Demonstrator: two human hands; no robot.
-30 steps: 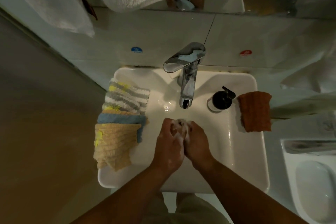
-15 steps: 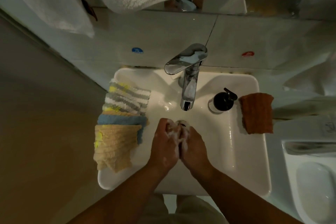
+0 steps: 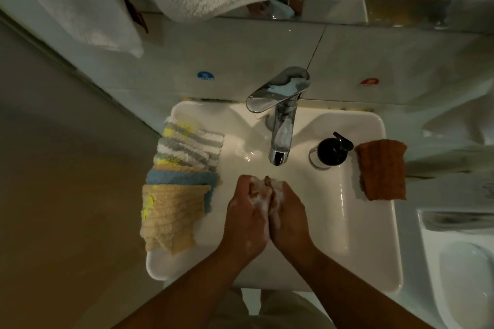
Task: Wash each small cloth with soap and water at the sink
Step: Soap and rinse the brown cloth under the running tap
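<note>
1. Cloths: three lie overlapped on the left rim of the sink (image 3: 390,248). They are a striped cloth (image 3: 189,145) farthest back, a blue cloth (image 3: 181,177), and a beige cloth (image 3: 171,216) on top, nearest the person. A thin tan edge between the striped and the blue may be a fourth; I cannot tell. One rust cloth (image 3: 382,169) lies alone on the right rim. One soapy cloth (image 3: 267,184) is bunched between the hands.
2. One tap (image 3: 280,139) stands at the back, and one black soap dispenser (image 3: 331,152) stands between it and the rust cloth.
3. Half a second ago a dark gap showed between the palms — now it is closed and the hands press together. The cloths on both rims have not moved.
4. Left hand (image 3: 247,222) and right hand (image 3: 290,219) sit over the basin just in front of the spout, backs up, knuckles towards the tap. Each grip is curled tight round the soapy cloth, with white lather on the fingers.
</note>
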